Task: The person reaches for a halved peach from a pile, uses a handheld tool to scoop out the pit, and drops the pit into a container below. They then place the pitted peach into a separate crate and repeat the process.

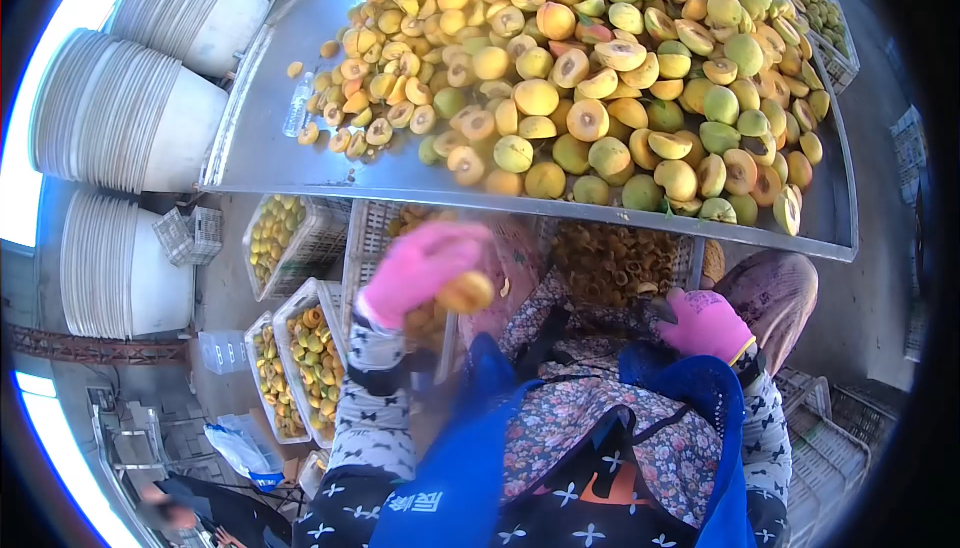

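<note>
My left hand (428, 260), in a pink glove, is smeared by motion over a crate at the table's front edge. A blurred yellow peach half (466, 293) shows just under its fingers; I cannot tell whether they grip it. Close to my lap, my right hand (708, 324), also pink-gloved, is closed around a small dark tool (660, 309), mostly hidden by the glove. Between the hands and the table stands a crate of brown, curled peach scraps (615, 263). Halved and whole peaches (590, 118) lie heaped on the metal table (270, 138).
A plastic bottle (298, 106) lies at the table's left. Crates of peaches (313, 368) stand on the floor to the left, below stacked white tubs (130, 113). Plastic crates (815, 428) sit at my right. Another person (215, 513) is at lower left.
</note>
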Demonstrator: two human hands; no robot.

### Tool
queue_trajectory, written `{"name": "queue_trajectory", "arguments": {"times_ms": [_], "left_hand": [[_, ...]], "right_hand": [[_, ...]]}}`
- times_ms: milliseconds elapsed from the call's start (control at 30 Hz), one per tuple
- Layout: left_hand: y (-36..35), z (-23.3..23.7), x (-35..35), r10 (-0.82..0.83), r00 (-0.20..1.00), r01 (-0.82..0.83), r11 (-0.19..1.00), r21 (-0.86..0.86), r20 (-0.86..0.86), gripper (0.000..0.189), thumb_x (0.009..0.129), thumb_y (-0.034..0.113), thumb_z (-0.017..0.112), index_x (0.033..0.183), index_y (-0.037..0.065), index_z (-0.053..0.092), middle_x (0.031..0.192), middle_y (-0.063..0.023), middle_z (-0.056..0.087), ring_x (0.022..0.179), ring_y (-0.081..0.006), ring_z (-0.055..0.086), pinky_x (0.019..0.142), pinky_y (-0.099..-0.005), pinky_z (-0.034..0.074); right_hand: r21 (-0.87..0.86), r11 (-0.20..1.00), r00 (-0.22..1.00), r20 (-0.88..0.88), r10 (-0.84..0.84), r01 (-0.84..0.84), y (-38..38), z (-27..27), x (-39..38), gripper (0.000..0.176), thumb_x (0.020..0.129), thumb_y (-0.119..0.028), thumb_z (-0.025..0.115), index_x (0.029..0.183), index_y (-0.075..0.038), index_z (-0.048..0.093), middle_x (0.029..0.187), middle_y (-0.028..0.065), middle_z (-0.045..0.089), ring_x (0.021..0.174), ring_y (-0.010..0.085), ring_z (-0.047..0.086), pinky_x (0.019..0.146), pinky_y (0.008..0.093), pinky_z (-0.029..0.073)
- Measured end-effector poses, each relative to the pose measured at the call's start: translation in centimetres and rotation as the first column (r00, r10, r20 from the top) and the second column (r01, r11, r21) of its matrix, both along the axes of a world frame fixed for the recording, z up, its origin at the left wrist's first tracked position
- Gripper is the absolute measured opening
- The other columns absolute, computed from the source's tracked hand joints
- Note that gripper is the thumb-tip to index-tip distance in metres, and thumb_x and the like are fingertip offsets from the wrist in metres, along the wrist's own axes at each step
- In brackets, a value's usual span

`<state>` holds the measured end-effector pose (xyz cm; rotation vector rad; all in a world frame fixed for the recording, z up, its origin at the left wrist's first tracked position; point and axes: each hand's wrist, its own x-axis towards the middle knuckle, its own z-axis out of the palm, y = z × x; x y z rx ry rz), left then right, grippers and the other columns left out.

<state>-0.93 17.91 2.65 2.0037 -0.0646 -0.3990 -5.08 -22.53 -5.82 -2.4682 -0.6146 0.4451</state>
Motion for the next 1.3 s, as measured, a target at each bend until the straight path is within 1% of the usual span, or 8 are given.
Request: {"name": "queue_trajectory", "arguments": {"times_ms": [200, 433, 567, 733, 833, 967, 1100, 1300], "left_hand": [[6.2, -8.5, 9.3, 0.392, 0.868, -0.468, 0.851, 0.238, 0.305, 0.059, 0.086, 0.038, 0.072, 0.132, 0.005, 0.058, 0.129, -0.0226, 0.060, 0.119, -0.0326, 0.059, 0.099, -0.0393, 0.048], [1.9, -12.4, 12.4, 0.048, 0.938, -0.268, 0.729, 0.630, 0.344, 0.061, 0.074, 0.035, 0.074, 0.128, 0.010, 0.057, 0.123, -0.0229, 0.055, 0.111, -0.0394, 0.058, 0.096, -0.0457, 0.048], [3.0, -10.9, 12.4, 0.288, 0.948, -0.318, 0.855, 0.410, 0.134, 0.058, 0.071, 0.021, 0.079, 0.123, 0.005, 0.058, 0.105, -0.0167, 0.060, 0.098, -0.0325, 0.065, 0.082, -0.0391, 0.054], [-1.1, -4.5, 8.2, 0.292, 0.952, -0.252, 0.565, -0.786, -0.095, 0.043, 0.086, 0.010, 0.069, 0.126, 0.002, 0.054, 0.112, -0.0134, 0.063, 0.100, -0.0246, 0.065, 0.086, -0.0415, 0.056], [-4.0, -5.3, 7.6, 0.097, 0.988, -0.152, 0.399, -0.904, -0.123, 0.042, 0.092, 0.017, 0.063, 0.131, 0.004, 0.053, 0.122, -0.0127, 0.060, 0.107, -0.0283, 0.062, 0.089, -0.0456, 0.053], [-10.7, -4.5, 5.3, 0.026, 0.982, -0.185, 0.379, -0.907, -0.190, 0.038, 0.091, 0.016, 0.063, 0.125, 0.001, 0.054, 0.125, -0.0141, 0.058, 0.112, -0.0280, 0.059, 0.097, -0.0479, 0.049], [-15.7, -2.5, 3.8, 0.010, 0.992, -0.121, 0.441, -0.889, -0.129, 0.037, 0.088, 0.012, 0.063, 0.121, -0.001, 0.052, 0.121, -0.0143, 0.058, 0.114, -0.0268, 0.058, 0.101, -0.0434, 0.046], [-17.0, -0.4, 3.3, -0.075, 0.990, -0.065, 0.509, -0.858, -0.120, 0.042, 0.087, 0.013, 0.064, 0.125, 0.001, 0.051, 0.124, -0.0107, 0.059, 0.112, -0.0231, 0.058, 0.101, -0.0355, 0.044]], "right_hand": [[-0.027, 1.000, 0.991, -0.130, -0.016, 0.012, 2.4, -2.6, 2.9, 0.030, 0.082, -0.030, 0.067, 0.091, -0.003, 0.057, 0.079, 0.0178, 0.064, 0.080, 0.0380, 0.063, 0.073, 0.0478, 0.050], [0.058, 0.981, 0.983, -0.031, -0.181, 0.183, 0.6, 2.1, 4.4, 0.034, 0.083, -0.031, 0.070, 0.102, -0.004, 0.062, 0.083, 0.0211, 0.066, 0.082, 0.0406, 0.065, 0.071, 0.0469, 0.050], [0.120, 0.990, 0.990, -0.130, -0.053, 0.069, -0.7, 4.9, 3.4, 0.032, 0.084, -0.029, 0.068, 0.099, -0.003, 0.058, 0.083, 0.0211, 0.065, 0.080, 0.0428, 0.063, 0.069, 0.0505, 0.047], [0.324, 0.879, 0.739, -0.673, -0.046, 0.349, -0.2, 6.6, 2.8, 0.025, 0.082, -0.023, 0.071, 0.096, -0.005, 0.060, 0.078, 0.0158, 0.065, 0.073, 0.0330, 0.066, 0.064, 0.0407, 0.050], [0.040, 0.997, 0.984, 0.163, -0.074, 0.068, -1.1, 1.1, 1.7, 0.023, 0.083, -0.022, 0.072, 0.096, -0.005, 0.063, 0.075, 0.0095, 0.065, 0.067, 0.0233, 0.065, 0.062, 0.0359, 0.050], [0.334, 0.781, 0.810, -0.476, -0.344, 0.528, 3.1, 8.6, 3.1, 0.026, 0.082, -0.025, 0.077, 0.096, -0.005, 0.065, 0.077, 0.0042, 0.066, 0.070, 0.0152, 0.064, 0.066, 0.0323, 0.051], [0.739, 0.451, 0.841, -0.294, -0.453, 0.501, 6.3, 6.5, 4.3, 0.031, 0.080, -0.025, 0.080, 0.098, -0.004, 0.066, 0.082, 0.0071, 0.067, 0.072, 0.0142, 0.062, 0.069, 0.0314, 0.051], [0.648, 0.602, 0.812, -0.045, -0.582, 0.467, 7.2, 7.1, 4.5, 0.030, 0.082, -0.025, 0.077, 0.099, -0.003, 0.066, 0.076, 0.0138, 0.066, 0.066, 0.0240, 0.064, 0.064, 0.0352, 0.051]]}}
